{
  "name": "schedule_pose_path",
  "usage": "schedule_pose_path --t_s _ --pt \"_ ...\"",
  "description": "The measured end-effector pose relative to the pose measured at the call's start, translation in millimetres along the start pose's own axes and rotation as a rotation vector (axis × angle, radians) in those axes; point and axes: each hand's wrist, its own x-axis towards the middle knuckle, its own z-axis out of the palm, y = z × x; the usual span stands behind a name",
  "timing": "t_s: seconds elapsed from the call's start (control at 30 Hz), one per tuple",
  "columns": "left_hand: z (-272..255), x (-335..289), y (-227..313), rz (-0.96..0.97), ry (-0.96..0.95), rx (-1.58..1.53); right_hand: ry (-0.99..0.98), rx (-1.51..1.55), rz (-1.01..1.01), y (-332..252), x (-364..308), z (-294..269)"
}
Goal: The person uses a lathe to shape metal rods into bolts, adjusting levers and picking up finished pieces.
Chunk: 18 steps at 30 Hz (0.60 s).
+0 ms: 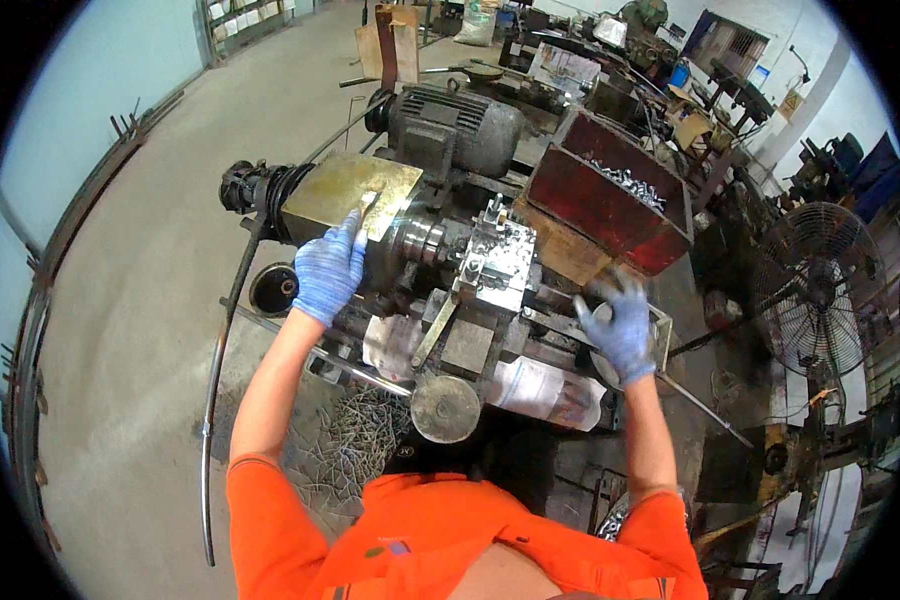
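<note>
My left hand (pixel 329 270), in a blue knit glove, is over the yellowish metal cover (pixel 340 185) of a small lathe. Its fingertips close around a small pale piece (pixel 369 199) too small to name. Right of the cover are the lathe's chuck (pixel 422 241) and a shiny tool post (pixel 502 262). My right hand (pixel 624 332), gloved the same way and slightly blurred, hovers with fingers spread at the lathe's right end. It is above a round pan (pixel 607 370) and holds nothing I can see.
A dark red bin (pixel 598 205) holding several small metal parts stands behind the lathe, near an electric motor (pixel 457 128). A long rod (pixel 217 420) slants down at the left. Metal shavings (pixel 355 445) lie below, beside a round metal disc (pixel 446 409). A fan (pixel 818 285) stands at the right.
</note>
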Motion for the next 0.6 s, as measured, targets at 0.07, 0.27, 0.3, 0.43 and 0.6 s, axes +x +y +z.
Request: schedule_pose_path --t_s 0.07,0.27,0.3,0.43,0.6 --pt "-8 -4 18 -0.013 0.062 -0.226 -0.045 0.047 0.056 5 -35 -2" --pt "7 -25 78 0.129 -0.088 -0.322 -0.129 0.216 0.287 23 -109 -4" --pt "15 -24 82 0.135 -0.066 -0.361 -0.148 0.271 0.351 23 -114 -6" --pt "34 -32 87 0.119 -0.21 -0.205 -0.153 0.222 0.359 30 -125 -13" --pt "11 -34 77 0.129 -0.212 -0.171 -0.129 0.205 0.345 29 -131 -15"
